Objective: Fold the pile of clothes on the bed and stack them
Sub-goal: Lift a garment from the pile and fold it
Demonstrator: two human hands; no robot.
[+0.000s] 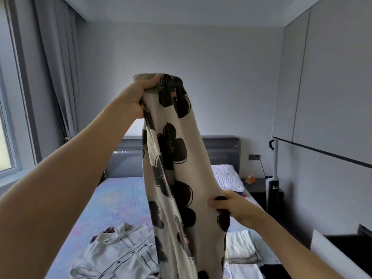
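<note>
1. Shirt (120, 252), white with dark lines, lies crumpled on the bed (120, 198) at 7 o'clock, nearest the person. It is unfolded, so work is left.
2. At 5 o'clock, pale folded pieces (241, 245) lie flat in a low stack. Part of the task looks done, though I cannot tell how many pieces there are.
3. The right hand (231, 204), at 4 o'clock, pinches the right edge of the floral trousers (175, 150) between thumb and curled fingers, partway down the cloth.
4. The left hand (138, 97), at 11 o'clock on an outstretched arm, grips the elastic waistband. The trousers hang from it above the bed, their lower end out of view at 6 o'clock.
5. The trousers have yet to be laid down, folded and stacked.
6. Farthest, a white pillow (225, 174) lies at 3 o'clock.
</note>
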